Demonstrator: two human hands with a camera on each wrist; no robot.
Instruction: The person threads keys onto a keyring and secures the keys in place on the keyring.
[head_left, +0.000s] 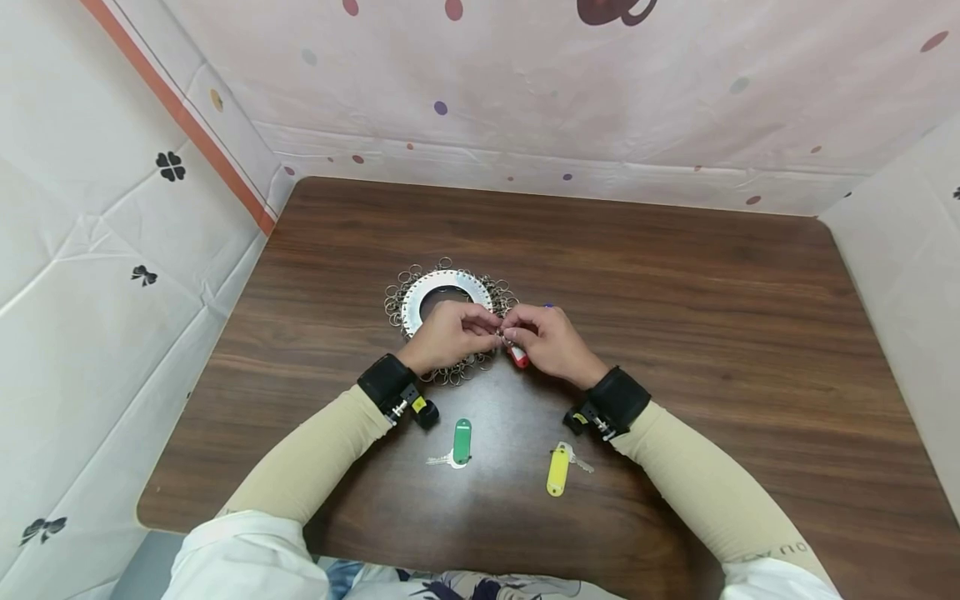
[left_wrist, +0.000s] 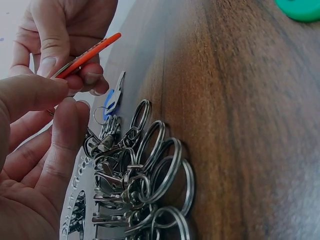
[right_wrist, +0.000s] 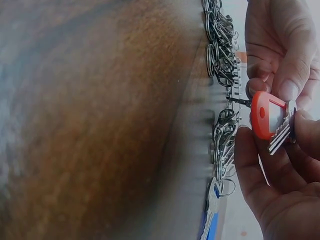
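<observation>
Both hands meet over the near right edge of a round metal key holder (head_left: 411, 310) fringed with clasps and split rings (left_wrist: 167, 175). My right hand (head_left: 553, 342) pinches a red key tag (right_wrist: 261, 116) with a silver key (right_wrist: 283, 131) attached. Facing it, my left hand (head_left: 456, 336) pinches a small metal ring at the tag's end, mostly hidden by the fingertips. A dark metal clasp (right_wrist: 240, 101) stretches from the holder toward the red tag. Just below the right hand, a key with a blue tag (right_wrist: 212, 225) hangs at the holder's edge.
Nearer the body, a green key tag (head_left: 462, 442) with its key lies on the brown wooden table (head_left: 712, 333). A yellow key tag (head_left: 558, 470) and key lie to its right. Patterned cloth walls (head_left: 525, 100) border the table's back and sides.
</observation>
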